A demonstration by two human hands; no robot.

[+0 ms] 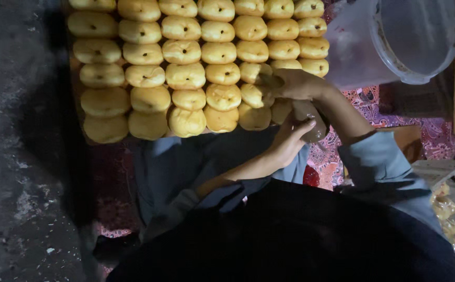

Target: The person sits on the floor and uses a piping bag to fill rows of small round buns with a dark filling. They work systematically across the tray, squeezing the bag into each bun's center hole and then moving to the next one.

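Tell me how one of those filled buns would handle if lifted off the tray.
The buns look puffy and rounded, so probably light and easily squashed. Packed touching in rows, one may drag neighbours. The right hand rests on one; the left hand holds a brown piping bag.

A small bakery workspace — rows of golden buns [185, 68] crowd a tray [76, 68] beside a plastic bucket [394, 39].

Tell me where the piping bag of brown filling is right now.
In the head view, the piping bag sits right of centre, gripped by the left hand and right hand, at the near right corner of the tray of buns, below the plastic bucket.
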